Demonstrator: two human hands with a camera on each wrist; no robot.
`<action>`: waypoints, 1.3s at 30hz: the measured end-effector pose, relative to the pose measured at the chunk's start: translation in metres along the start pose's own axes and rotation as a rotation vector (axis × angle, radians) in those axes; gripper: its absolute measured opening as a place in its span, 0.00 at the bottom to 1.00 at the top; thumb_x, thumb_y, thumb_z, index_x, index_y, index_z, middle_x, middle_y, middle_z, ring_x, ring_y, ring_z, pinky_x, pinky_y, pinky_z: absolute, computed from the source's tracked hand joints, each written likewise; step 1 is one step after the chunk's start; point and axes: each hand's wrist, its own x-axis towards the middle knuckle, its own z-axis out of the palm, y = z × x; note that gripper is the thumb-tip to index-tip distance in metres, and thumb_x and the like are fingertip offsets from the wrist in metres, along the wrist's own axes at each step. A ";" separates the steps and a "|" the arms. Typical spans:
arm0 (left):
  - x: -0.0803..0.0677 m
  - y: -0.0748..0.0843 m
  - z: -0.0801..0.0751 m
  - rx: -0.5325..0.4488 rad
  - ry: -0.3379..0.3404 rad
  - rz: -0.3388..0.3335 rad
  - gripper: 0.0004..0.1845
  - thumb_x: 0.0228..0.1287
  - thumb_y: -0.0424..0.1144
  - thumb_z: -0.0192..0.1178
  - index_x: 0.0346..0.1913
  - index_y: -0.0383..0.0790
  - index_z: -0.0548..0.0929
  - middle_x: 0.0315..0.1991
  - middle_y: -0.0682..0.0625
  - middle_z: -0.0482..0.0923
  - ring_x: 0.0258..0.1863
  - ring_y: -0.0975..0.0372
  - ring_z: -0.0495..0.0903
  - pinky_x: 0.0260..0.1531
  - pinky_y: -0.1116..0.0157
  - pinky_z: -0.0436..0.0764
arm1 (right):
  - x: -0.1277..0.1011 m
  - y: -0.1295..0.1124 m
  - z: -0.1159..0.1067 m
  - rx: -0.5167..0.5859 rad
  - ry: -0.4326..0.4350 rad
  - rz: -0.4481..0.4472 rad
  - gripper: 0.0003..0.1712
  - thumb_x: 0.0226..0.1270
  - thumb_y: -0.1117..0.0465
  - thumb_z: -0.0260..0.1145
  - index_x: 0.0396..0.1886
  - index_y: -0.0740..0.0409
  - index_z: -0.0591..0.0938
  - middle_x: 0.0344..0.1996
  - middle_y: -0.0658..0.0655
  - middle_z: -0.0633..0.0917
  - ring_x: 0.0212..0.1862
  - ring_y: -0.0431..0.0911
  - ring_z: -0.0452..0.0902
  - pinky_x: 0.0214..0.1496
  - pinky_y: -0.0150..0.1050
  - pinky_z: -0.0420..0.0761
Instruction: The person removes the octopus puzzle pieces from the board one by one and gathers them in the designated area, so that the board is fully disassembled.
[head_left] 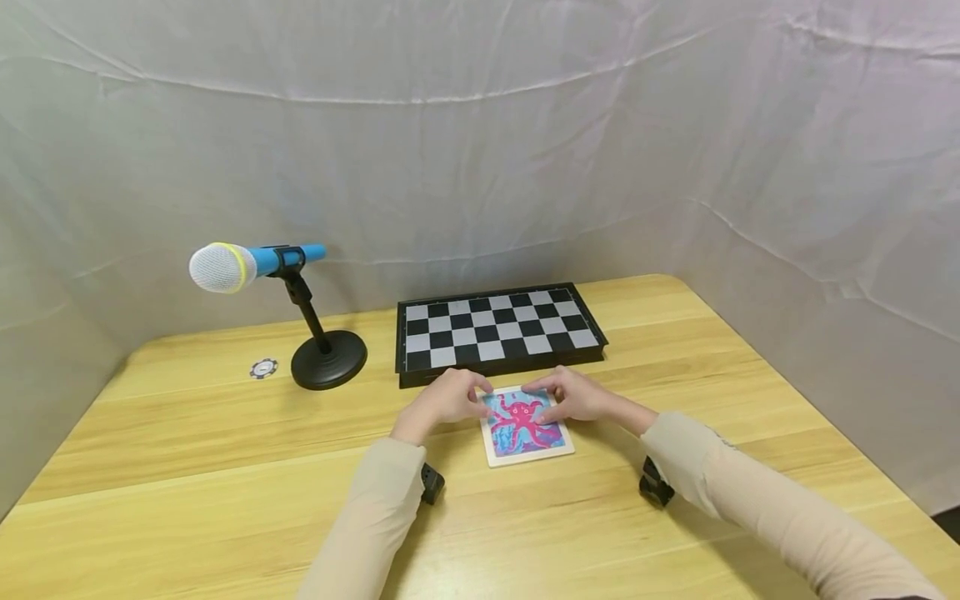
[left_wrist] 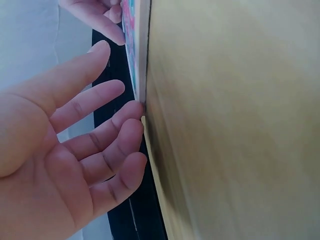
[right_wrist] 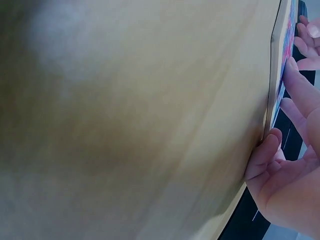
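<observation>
A small square picture tile (head_left: 525, 427) with a pink octopus on blue and a white border lies flat on the wooden table (head_left: 187, 467), just in front of me. My left hand (head_left: 450, 398) is at the tile's far left corner. In the left wrist view its fingers (left_wrist: 120, 130) are nearly straight, and their tips touch the edge of the tile (left_wrist: 141, 50). My right hand (head_left: 573, 396) rests on the tile's far right part. The right wrist view shows its fingers (right_wrist: 300, 85) lying on the tile face (right_wrist: 276, 75) and the thumb against the edge. Neither hand lifts the tile.
A black-and-white chessboard (head_left: 498, 329) lies closed just behind the tile. A blue microphone (head_left: 255, 265) on a black stand with a round base (head_left: 328, 360) is at the left, with a poker chip (head_left: 263, 367) beside it. White cloth walls surround the table.
</observation>
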 end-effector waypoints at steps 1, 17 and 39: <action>0.000 0.000 0.000 0.001 -0.008 -0.008 0.17 0.51 0.37 0.65 0.46 0.36 0.80 0.30 0.49 0.76 0.27 0.62 0.71 0.27 0.69 0.71 | 0.000 0.000 0.000 -0.001 0.000 -0.003 0.29 0.49 0.62 0.70 0.53 0.63 0.76 0.20 0.54 0.66 0.25 0.43 0.61 0.26 0.31 0.62; 0.004 0.005 0.002 0.029 -0.037 -0.058 0.15 0.51 0.36 0.66 0.43 0.37 0.79 0.31 0.49 0.74 0.28 0.61 0.70 0.31 0.66 0.71 | 0.000 -0.003 -0.001 0.007 -0.003 -0.002 0.29 0.49 0.62 0.71 0.53 0.64 0.76 0.25 0.55 0.68 0.28 0.45 0.61 0.28 0.31 0.63; 0.008 0.012 0.005 0.044 0.014 -0.125 0.16 0.42 0.33 0.71 0.38 0.37 0.82 0.37 0.49 0.78 0.31 0.60 0.71 0.37 0.63 0.72 | 0.001 -0.003 -0.001 -0.027 0.011 -0.016 0.28 0.48 0.62 0.71 0.52 0.64 0.76 0.33 0.51 0.76 0.28 0.44 0.62 0.28 0.32 0.64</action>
